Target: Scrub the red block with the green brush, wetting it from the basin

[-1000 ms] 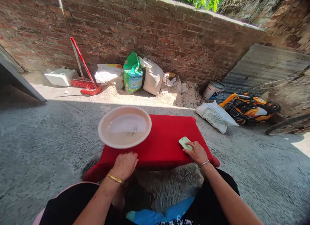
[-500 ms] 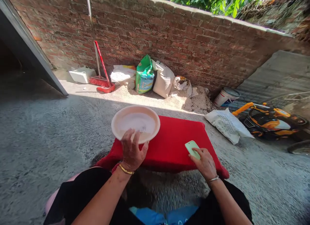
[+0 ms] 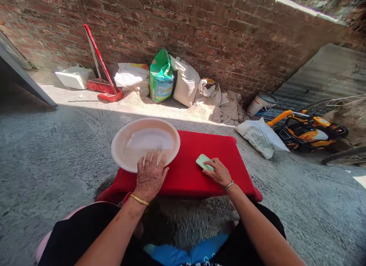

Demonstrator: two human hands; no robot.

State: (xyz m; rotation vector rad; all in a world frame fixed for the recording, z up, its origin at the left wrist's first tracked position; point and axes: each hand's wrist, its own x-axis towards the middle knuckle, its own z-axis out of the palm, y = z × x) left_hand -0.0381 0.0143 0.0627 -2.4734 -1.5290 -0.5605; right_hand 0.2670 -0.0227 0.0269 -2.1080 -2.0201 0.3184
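Observation:
A pale wide basin point(image 3: 121, 151) with what looks like water in it stands on the left part of a red cloth-covered table point(image 3: 206, 144). My left hand point(image 3: 151, 174) lies over the basin's near rim, fingers stretched and slightly spread, the tips over the inside. On the right, my right hand point(image 3: 219, 172) pinches a flat, light green, phone-like object point(image 3: 203, 161) with rounded corners. That object is low over the cloth or resting on it; I cannot tell which. Part of it is hidden by the fingers.
Along the brick wall point(image 3: 211, 37) stand a red broom and dustpan point(image 3: 110, 95), a green bag point(image 3: 161, 81), a white sack point(image 3: 185, 83) and spilled sandy material point(image 3: 228, 111). To the right are a bucket point(image 3: 260, 103), another sack point(image 3: 260, 138) and a yellow-black ride-on toy point(image 3: 309, 130).
The green object has moved left, closer to the basin, in my right hand. My left hand has flattened from a curled, raised pose over the near rim. My view has tilted downward.

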